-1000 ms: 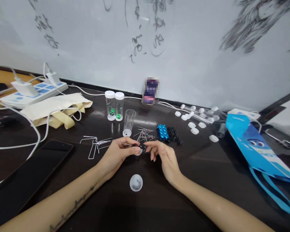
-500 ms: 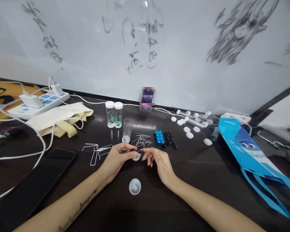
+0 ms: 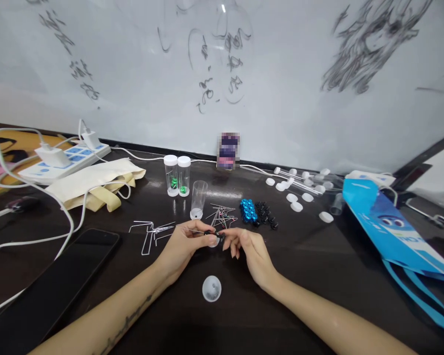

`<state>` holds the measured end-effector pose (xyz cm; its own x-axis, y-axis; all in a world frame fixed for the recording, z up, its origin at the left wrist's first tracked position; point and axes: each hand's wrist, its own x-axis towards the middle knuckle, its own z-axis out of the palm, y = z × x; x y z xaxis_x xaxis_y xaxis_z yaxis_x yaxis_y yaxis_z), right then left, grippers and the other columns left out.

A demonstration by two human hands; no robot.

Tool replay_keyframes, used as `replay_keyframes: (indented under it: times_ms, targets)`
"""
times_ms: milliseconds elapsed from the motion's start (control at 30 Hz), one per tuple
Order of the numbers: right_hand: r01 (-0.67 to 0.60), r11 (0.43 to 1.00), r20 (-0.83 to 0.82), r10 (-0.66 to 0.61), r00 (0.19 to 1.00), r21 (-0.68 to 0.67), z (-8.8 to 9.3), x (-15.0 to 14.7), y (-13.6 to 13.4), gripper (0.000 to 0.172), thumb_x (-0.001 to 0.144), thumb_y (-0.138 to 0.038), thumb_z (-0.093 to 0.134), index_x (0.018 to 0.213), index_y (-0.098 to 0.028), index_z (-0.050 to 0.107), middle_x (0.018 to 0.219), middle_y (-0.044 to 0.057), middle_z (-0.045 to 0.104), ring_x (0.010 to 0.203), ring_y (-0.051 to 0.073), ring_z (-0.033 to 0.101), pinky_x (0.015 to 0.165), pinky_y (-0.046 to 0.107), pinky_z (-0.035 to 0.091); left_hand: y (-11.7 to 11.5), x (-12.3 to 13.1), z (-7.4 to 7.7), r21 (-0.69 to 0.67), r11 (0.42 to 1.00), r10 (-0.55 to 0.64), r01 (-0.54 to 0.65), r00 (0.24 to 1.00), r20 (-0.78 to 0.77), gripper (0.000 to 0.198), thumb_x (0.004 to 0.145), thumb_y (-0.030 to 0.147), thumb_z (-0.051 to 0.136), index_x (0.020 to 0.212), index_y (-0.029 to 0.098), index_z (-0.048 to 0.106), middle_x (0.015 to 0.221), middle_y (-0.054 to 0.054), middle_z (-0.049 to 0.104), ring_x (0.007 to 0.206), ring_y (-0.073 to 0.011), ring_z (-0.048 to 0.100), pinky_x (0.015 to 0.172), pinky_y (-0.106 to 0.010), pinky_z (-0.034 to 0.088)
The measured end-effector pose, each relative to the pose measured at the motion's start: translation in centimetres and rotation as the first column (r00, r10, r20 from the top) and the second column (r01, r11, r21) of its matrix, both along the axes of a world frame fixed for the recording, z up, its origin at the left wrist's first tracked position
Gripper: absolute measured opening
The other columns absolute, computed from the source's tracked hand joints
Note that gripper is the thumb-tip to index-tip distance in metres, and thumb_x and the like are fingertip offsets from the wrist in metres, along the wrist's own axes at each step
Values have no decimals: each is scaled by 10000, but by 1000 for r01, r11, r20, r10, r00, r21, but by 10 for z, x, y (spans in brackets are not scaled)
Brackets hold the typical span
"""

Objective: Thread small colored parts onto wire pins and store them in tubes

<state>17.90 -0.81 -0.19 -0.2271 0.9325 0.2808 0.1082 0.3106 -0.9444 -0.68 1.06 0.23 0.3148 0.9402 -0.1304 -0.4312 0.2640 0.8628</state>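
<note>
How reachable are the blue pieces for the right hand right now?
Probably yes: the blue pieces lie just beyond the right hand, nothing visible between, though its fingers are at a small black part.

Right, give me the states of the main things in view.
Left bare hand: pinching a small black piece.
Right bare hand: fingertips at that piece, grip unclear.
Two clear, white-capped cylindrical tubes: closed, upright.
Clear cylindrical tube beside them: uncapped, upright.
Flat black rectangular phone: screen dark.
White rectangular power strip: two white plugs inserted.
</note>
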Motion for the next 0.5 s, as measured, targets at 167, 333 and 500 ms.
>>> replay_keyframes:
  times_ms: [167,333,500]
  targets:
    - [26,999,39,-27,999,26,0,2,-1,463,994,-462,327,1099,-163,665,775,58,633,544,125,502,471,246,402,0,0,0,-2,1000,-11,11,1000,-1,201,629,147,823,790,149,703,714,-8,723,680,-109,648,716,-223,473]
    - [25,1000,50,-26,998,9,-1,1,-1,477,1000,-457,311,1089,-156,669,763,58,636,531,121,496,453,240,395,-1,-1,-1,-18,1000,-5,5,1000,4,220,616,141,829,794,150,699,755,-13,730,690,-115,656,713,-228,479]
    - [19,1000,68,-19,997,12,-1,2,-1,468,1003,-441,317,1084,-151,675,747,55,630,518,113,488,444,235,386,0,-1,-1,-13,1000,-4,4,1000,3,222,615,141,830,795,145,701,758,-19,732,696,-116,658,716,-227,479]
